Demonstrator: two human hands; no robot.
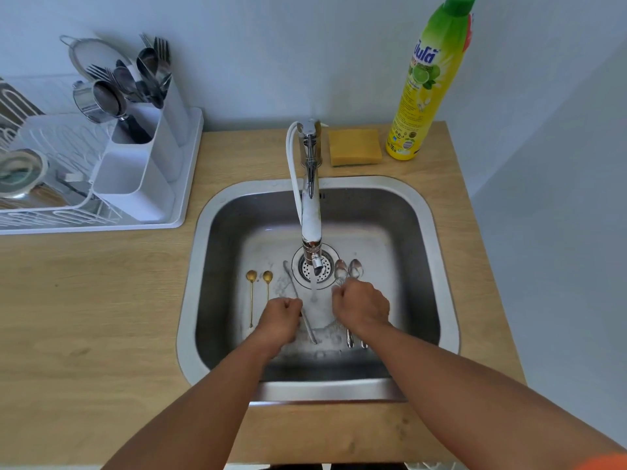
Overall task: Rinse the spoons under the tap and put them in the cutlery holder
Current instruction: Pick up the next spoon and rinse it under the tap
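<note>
Inside sink [437,252], five spoons [251,276].

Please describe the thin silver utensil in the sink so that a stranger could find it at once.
Look into the steel sink, left of the round drain. The thin silver utensil lies slanted on the sink floor, passing beside the left hand. Unlike the two gold spoons to its left, it is silver, and far slimmer than the two silver spoons right of the drain.

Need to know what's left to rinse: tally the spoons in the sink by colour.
Gold spoons: 2
Silver spoons: 3, namely the long thin one by the left hand and two at the right hand
Total: 5
</note>
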